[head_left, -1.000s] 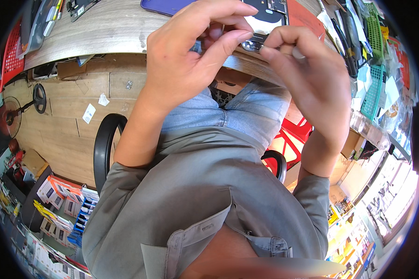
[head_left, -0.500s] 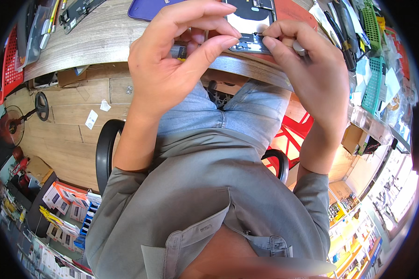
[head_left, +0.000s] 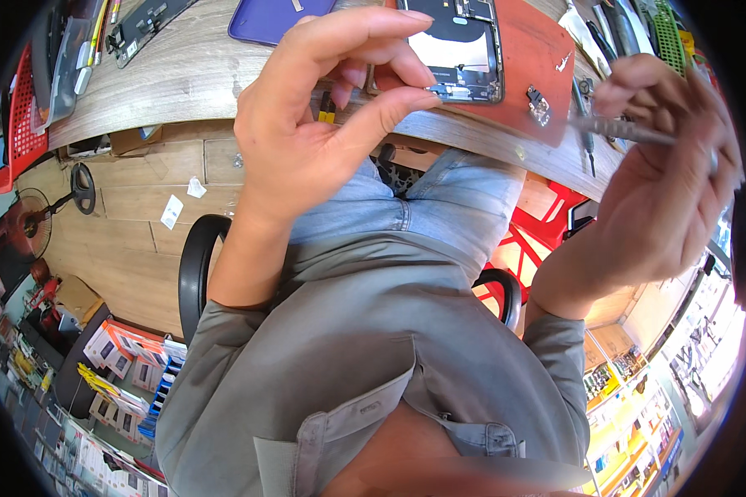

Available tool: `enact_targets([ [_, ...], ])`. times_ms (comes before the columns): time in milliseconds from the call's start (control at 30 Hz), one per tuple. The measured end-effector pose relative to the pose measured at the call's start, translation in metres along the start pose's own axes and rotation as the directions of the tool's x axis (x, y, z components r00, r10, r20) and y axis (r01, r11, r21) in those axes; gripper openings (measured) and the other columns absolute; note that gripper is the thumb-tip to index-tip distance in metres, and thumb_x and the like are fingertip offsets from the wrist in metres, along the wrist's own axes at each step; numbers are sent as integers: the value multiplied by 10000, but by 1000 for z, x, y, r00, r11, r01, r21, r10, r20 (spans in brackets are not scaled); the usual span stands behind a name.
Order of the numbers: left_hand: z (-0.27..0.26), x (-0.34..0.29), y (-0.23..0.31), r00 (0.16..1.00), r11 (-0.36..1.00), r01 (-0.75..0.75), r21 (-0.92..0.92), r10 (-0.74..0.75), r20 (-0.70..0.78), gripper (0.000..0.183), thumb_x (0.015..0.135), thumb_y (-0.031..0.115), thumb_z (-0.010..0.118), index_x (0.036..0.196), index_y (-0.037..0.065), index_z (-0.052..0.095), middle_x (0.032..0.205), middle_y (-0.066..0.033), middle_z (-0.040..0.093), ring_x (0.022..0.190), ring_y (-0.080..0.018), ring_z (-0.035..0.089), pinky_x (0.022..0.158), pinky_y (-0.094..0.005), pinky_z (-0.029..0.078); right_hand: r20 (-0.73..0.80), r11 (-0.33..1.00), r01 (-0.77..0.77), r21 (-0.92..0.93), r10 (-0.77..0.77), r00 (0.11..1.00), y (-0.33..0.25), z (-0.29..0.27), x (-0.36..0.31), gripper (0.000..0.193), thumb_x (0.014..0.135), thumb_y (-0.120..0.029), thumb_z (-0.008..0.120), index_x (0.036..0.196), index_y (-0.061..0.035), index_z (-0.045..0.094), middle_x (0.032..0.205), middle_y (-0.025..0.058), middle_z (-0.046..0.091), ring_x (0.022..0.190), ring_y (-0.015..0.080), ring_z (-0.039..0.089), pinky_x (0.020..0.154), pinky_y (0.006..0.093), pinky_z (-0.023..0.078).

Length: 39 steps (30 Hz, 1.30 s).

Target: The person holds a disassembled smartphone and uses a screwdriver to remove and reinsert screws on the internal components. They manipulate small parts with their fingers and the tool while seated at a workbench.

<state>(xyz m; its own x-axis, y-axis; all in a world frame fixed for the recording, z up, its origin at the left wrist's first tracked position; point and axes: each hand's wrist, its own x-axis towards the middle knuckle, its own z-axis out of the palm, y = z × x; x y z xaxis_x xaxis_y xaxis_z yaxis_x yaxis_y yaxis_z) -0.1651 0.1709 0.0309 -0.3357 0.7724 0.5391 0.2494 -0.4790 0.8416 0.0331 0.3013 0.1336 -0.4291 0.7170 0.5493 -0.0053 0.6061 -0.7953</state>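
An opened phone (head_left: 464, 54) lies at the bench's near edge, its dark frame and inner parts bare. My left hand (head_left: 307, 124) hangs over the phone's near left corner, thumb and forefinger pinched at its lower edge; whatever is between the fingertips is too small to make out. Off to the right of the phone, my right hand (head_left: 667, 182) is closed round a slim silver screwdriver (head_left: 630, 131) with a ridged grip, blurred by motion. Below the screwdriver's tip end, a small metal phone part (head_left: 539, 106) rests on the orange-red mat (head_left: 526, 50).
A purple tray (head_left: 265, 21) stands beyond my left hand. Another dark phone piece (head_left: 145, 33) lies at the far left, near a red basket (head_left: 25, 132). Tools (head_left: 584, 103) and a green basket (head_left: 665, 33) crowd the bench's right side.
My right hand has pulled away from the phone to the right, taking the screwdriver with it. My left hand has stayed at the phone's corner. The small metal part on the mat now shows.
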Motion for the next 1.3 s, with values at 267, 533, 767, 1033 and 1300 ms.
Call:
enact_targets([
  [267, 0, 4, 3, 997, 987, -69, 144, 64, 39, 612, 847, -68, 835, 1389, -33, 553, 966, -141, 783, 814, -96, 663, 644, -205, 399, -13, 984, 2, 178, 1, 1000, 0, 3, -21, 449, 1188, -350, 288, 1319, 0, 538, 948, 371, 706, 502, 260, 613, 495, 290, 519],
  [533, 2, 4, 4, 998, 987, -56, 150, 52, 26, 679, 829, -64, 850, 1424, -40, 524, 958, -143, 791, 756, -64, 598, 656, -199, 377, 75, 992, -7, 130, -3, 997, -3, 19, -31, 368, 1186, -342, 287, 1276, -24, 448, 856, 338, 690, 478, 272, 608, 486, 298, 540],
  [767, 2, 2, 4, 999, 990, -38, 139, 37, 14, 685, 831, -72, 841, 1432, -44, 514, 969, -152, 793, 755, -65, 579, 659, -201, 388, 108, 997, -20, 79, 11, 994, -5, 20, -36, 344, 1185, -325, 294, 1254, -12, 419, 851, 354, 686, 474, 268, 608, 477, 296, 542],
  [1033, 4, -5, -3, 999, 999, 36, -19, -36, 10, 674, 844, -128, 821, 1420, -64, 476, 981, -172, 730, 876, -189, 757, 717, -246, 588, 127, 993, 22, 118, -38, 991, 0, 21, -31, 296, 1180, -284, 352, 1206, 1, 426, 831, 351, 687, 473, 265, 610, 499, 280, 522],
  [1300, 8, -5, -3, 999, 999, 36, -21, -37, -39, 671, 855, -120, 814, 1426, -59, 468, 951, -181, 739, 846, -181, 748, 702, -242, 587, 63, 996, -76, 38, 73, 995, -17, 28, -27, 397, 1164, -361, 418, 1087, 24, 482, 797, 303, 713, 521, 246, 647, 538, 292, 539],
])
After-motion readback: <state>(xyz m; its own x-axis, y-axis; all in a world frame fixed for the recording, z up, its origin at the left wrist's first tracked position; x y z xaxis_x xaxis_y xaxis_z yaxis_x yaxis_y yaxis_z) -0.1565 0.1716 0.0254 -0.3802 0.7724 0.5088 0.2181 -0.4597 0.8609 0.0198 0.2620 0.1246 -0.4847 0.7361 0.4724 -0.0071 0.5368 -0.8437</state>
